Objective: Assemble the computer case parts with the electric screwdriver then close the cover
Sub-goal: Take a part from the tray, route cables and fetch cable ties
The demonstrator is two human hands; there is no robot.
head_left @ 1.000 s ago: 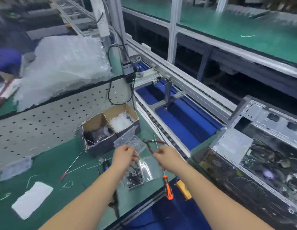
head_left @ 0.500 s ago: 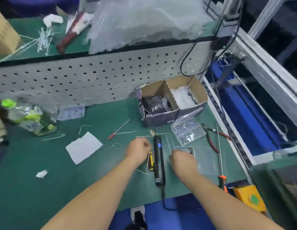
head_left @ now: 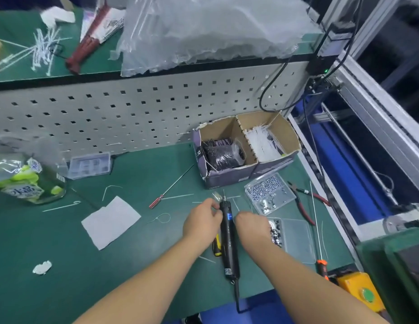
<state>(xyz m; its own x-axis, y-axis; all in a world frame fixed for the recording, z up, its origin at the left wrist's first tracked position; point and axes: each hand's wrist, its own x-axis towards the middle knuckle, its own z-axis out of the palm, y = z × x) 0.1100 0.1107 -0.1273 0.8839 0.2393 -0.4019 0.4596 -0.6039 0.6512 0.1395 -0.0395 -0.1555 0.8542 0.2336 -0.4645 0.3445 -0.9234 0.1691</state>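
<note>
The black electric screwdriver point(head_left: 229, 242) lies on the green mat, bit pointing away from me, its cable running off the front edge. My left hand point(head_left: 201, 222) rests at its left, curled fingertips touching the front end near the bit. My right hand point(head_left: 253, 226) is at its right, knuckles up, fingers bent down over the screws at the left end of a clear flat tray point(head_left: 297, 242); what it holds is hidden. A second clear tray of silver screws point(head_left: 269, 191) lies just beyond. Only a dark corner of the computer case point(head_left: 407, 265) shows at the right edge.
A split cardboard box point(head_left: 245, 150) with black and white ties stands against the pegboard point(head_left: 133, 108). Red pliers point(head_left: 302, 206), a long orange-handled screwdriver point(head_left: 317, 230), a thin red-handled screwdriver point(head_left: 171, 188), a white paper point(head_left: 110, 222), a bottle point(head_left: 28, 181) and a yellow button box point(head_left: 360, 291) lie around.
My view swung left from the computer case to the mat. Both hands came down on either side of the electric screwdriver, the right one moving over the screw tray.
</note>
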